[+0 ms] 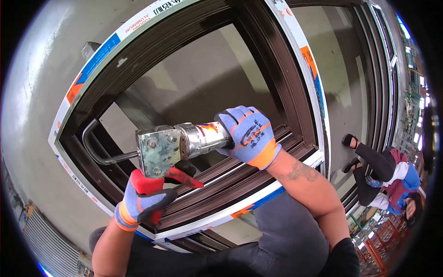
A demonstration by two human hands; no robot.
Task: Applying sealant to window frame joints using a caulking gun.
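A metal caulking gun (177,143) is held across the picture's middle. Its silver tube lies in my right hand (247,134), which wears a blue and orange glove and is closed round it. My left hand (140,201), in the same kind of glove, grips the red handle and trigger (159,182) under the gun's square metal head. A hooked push rod (99,150) sticks out to the left. Below the gun lies a dark brown aluminium window frame (258,60) with white protective tape (207,219) along its outer edges.
Grey concrete floor (41,83) lies under and around the frame. More brown frames (378,69) lie at the right. Another person (390,177) sits or crouches on the floor at the far right. Red metal racks (383,240) show at the lower right.
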